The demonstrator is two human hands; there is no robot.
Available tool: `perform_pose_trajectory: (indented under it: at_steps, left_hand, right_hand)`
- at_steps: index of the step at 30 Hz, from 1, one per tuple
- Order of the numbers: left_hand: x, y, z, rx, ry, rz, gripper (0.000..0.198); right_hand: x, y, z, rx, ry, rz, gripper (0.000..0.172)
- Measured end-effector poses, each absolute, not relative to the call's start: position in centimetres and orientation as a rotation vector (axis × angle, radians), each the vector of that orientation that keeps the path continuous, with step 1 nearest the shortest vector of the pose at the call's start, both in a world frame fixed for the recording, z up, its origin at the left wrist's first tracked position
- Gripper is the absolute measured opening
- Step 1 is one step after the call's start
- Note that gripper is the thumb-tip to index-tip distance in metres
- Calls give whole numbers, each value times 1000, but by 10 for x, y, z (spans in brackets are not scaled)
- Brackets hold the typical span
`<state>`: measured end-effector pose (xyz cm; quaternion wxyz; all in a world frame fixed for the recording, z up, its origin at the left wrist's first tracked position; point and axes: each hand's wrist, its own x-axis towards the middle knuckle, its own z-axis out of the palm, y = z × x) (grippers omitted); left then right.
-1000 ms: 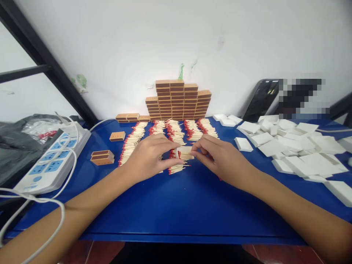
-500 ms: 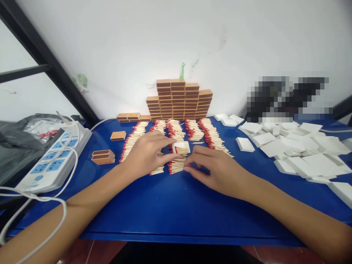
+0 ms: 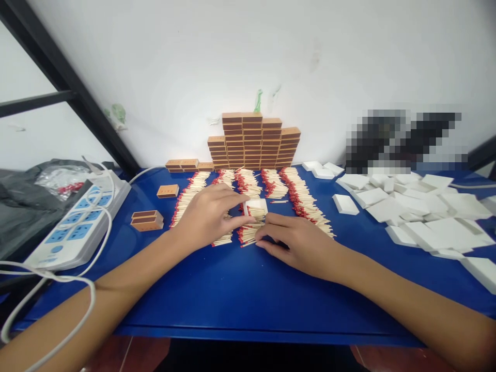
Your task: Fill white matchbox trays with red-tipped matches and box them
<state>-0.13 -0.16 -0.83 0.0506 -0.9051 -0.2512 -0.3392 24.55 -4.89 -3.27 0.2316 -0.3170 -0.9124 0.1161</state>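
My left hand [image 3: 209, 217] pinches a small white matchbox tray [image 3: 256, 207] that holds some matches, keeping it just above the blue table [image 3: 248, 294]. My right hand [image 3: 298, 243] lies low beside it, fingers curled onto the near end of a row of red-tipped matches [image 3: 250, 235]. Several rows of loose matches [image 3: 271, 186] run back from both hands toward a stepped stack of brown matchboxes [image 3: 253, 142] at the wall.
Several empty white trays [image 3: 411, 206] are scattered at the right. Brown sleeves [image 3: 146, 220] lie at the left, beside a white power strip [image 3: 73, 222] with cables and a grey bag [image 3: 23, 206]. A blurred dark object leans at the back right.
My right hand has dropped from the tray down and toward me onto the matches on the table. My left hand keeps the tray, nearly still.
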Motion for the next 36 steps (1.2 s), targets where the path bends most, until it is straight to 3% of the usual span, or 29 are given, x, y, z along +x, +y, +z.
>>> perform_pose_trajectory:
  at_steps: [22,36]
  left_hand:
    - [-2,-2,-7,-2730,-757,-1031,37]
    - [-3,-2,-7,-2739,-767,-1015,37]
  right_hand:
    - [251,-51,-24,-1038,-2562,332,6]
    - [246,-53,-25,-1007,-2575,483,10]
